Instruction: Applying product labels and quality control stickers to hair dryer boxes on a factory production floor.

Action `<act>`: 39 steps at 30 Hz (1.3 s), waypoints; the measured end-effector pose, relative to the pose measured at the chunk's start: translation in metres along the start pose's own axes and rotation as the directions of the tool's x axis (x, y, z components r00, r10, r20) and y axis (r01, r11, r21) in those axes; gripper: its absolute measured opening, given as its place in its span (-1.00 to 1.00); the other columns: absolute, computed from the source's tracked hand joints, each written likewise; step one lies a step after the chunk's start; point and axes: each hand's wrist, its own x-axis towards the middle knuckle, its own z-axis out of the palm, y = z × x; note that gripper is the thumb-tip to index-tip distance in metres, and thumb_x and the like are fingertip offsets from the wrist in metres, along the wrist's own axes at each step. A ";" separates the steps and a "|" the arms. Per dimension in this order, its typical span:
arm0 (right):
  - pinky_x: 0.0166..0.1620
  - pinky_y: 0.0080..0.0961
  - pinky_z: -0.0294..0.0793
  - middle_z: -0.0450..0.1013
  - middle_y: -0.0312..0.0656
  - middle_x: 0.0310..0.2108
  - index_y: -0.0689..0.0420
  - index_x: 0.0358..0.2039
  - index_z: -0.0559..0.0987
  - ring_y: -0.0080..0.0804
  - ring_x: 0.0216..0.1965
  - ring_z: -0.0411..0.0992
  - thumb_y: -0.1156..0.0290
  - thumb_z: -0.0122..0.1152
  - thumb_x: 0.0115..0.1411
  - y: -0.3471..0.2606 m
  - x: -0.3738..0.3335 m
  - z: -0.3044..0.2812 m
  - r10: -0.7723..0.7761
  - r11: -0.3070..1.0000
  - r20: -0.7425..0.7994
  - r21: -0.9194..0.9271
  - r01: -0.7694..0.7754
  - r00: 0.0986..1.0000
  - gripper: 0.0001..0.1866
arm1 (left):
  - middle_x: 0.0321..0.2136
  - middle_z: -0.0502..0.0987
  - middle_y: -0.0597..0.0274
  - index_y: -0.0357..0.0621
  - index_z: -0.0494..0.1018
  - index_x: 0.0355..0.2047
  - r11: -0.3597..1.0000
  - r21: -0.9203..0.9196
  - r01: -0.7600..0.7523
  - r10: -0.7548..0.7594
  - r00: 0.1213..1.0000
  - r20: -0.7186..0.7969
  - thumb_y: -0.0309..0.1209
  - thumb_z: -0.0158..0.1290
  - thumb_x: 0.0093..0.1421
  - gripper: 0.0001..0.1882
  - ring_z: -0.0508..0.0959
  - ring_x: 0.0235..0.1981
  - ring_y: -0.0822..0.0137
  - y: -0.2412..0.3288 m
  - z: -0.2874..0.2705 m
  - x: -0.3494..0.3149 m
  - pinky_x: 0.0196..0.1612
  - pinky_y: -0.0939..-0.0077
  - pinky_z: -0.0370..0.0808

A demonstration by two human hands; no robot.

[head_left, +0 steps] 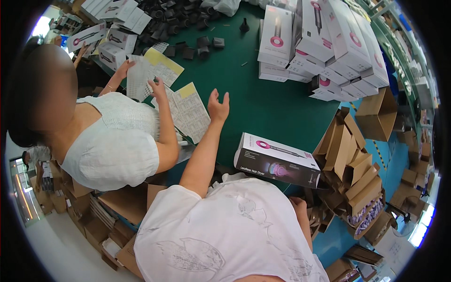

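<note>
My left hand (219,107) is held over the green table, fingers apart and nothing in it. Just left of it lies a sheet of printed labels (190,115) with a yellow strip. To its lower right, near the table's front edge, a hair dryer box (278,160) lies on its side, dark panel toward me. My right arm hangs beside my body below that box; only part of my right hand (298,204) shows, and its fingers cannot be made out.
At my left a co-worker (108,145) holds a label sheet (137,79). Black plastic parts (178,21) are heaped at the back. Stacked hair dryer boxes (312,51) stand back right on the green table (277,108). Opened brown cartons (350,160) crowd the right side.
</note>
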 end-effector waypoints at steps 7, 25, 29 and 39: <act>-0.22 -0.34 0.58 0.64 0.00 -0.34 0.22 -0.20 0.69 -0.21 -0.35 0.63 0.27 0.32 0.17 0.030 0.010 0.021 -0.054 0.996 -0.001 -0.064 0.054 0.999 -0.71 | 0.26 0.18 -0.30 -0.21 0.31 0.16 0.876 0.270 -0.400 0.477 0.805 -0.353 -0.34 0.21 0.16 -0.43 0.25 0.27 -0.24 0.077 -0.019 0.015 0.26 0.03 0.29; -0.15 -0.34 0.58 0.63 0.05 -0.29 0.24 -0.23 0.70 -0.15 -0.25 0.63 0.28 0.32 0.18 0.048 0.009 0.028 -0.019 1.000 0.008 -0.009 0.019 1.000 -0.72 | 0.33 0.02 -0.51 -0.07 0.46 0.14 0.629 0.772 -0.092 -0.056 0.985 0.163 -0.11 0.15 0.15 -0.43 -0.08 0.40 -0.41 0.087 -0.017 0.019 0.39 -0.24 -0.11; -0.14 -0.34 0.58 0.64 0.03 -0.28 0.23 -0.22 0.70 -0.17 -0.25 0.63 0.28 0.32 0.18 0.060 0.008 0.033 0.041 0.998 0.011 0.040 -0.041 0.999 -0.72 | 0.29 0.17 -0.38 -0.36 0.39 0.10 0.760 0.594 -0.262 -0.023 0.904 0.428 -0.24 0.06 0.18 -0.45 0.20 0.31 -0.26 0.037 0.024 -0.008 0.37 0.07 0.12; -0.17 -0.35 0.58 0.65 0.00 -0.31 0.20 -0.24 0.71 -0.25 -0.28 0.63 0.27 0.32 0.17 0.076 -0.016 0.038 0.194 0.978 -0.008 0.075 -0.192 0.981 -0.73 | 0.30 0.06 -0.49 -0.51 0.09 0.26 0.636 0.771 0.032 0.093 0.989 -0.117 -0.34 0.02 0.11 -0.24 0.06 0.35 -0.36 -0.036 0.006 -0.030 0.37 -0.18 0.01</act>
